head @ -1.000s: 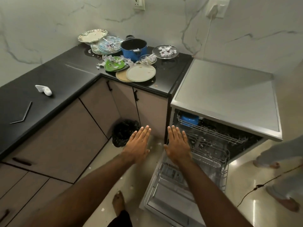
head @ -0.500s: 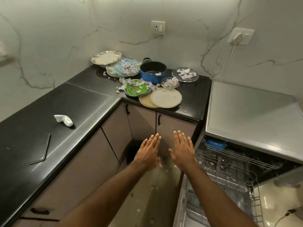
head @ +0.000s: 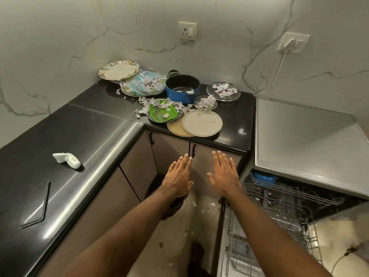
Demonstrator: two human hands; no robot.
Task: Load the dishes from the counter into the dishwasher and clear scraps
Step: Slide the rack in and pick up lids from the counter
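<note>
Dirty dishes crowd the far corner of the black counter (head: 235, 120): a blue pot (head: 182, 89), a cream plate (head: 202, 122) at the front edge, a green plate (head: 162, 111), a patterned plate (head: 119, 70), a glass plate (head: 149, 82) and two glass bowls (head: 223, 90) holding paper scraps. The open dishwasher (head: 279, 206) stands at the right, its wire racks pulled out, a blue item in the upper rack. My left hand (head: 178, 175) and my right hand (head: 224, 173) hover flat, fingers straight, in front of the cabinet doors, below the counter, holding nothing.
A black bin (head: 173, 206) sits on the floor under my left hand, with scraps scattered on the tiles around it. A white crumpled item (head: 66, 159) and a thin metal strip (head: 43, 206) lie on the left counter. The dishwasher's grey top (head: 303, 136) is at right.
The view has swung up and left toward the counter. Both flat hands have moved from over the dishwasher door to in front of the cabinet, closer to the dishes.
</note>
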